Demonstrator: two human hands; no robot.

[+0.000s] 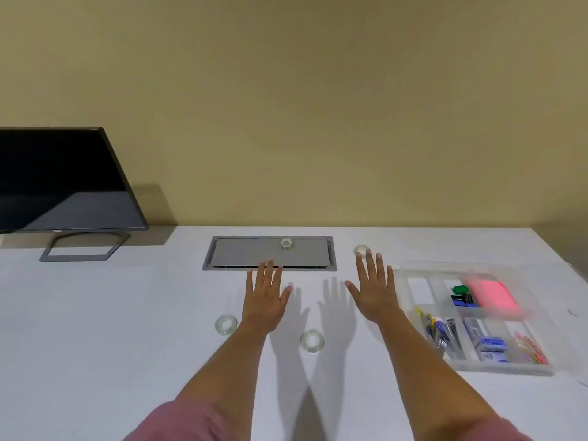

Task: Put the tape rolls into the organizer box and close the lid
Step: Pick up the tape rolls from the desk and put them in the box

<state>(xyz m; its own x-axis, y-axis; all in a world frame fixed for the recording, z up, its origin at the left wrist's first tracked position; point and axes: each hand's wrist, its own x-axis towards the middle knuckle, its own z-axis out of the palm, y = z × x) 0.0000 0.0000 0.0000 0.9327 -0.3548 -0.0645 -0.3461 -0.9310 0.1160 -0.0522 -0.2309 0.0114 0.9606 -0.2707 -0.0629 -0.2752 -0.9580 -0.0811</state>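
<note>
Several clear tape rolls lie on the white table. One tape roll (226,324) is just left of my left wrist, another tape roll (312,341) lies between my forearms, and a third tape roll (287,243) sits on the grey panel. A further tape roll (361,249) lies just beyond my right fingertips. The clear organizer box (404,278) stands at the right, holding stationery in its compartments. My left hand (265,297) and my right hand (374,291) hover flat over the table, fingers spread, holding nothing.
A grey cable-hatch panel (248,253) is set into the white table (111,313) at the back centre. A dark monitor (60,183) on a stand occupies the back left. A beige wall rises behind the table.
</note>
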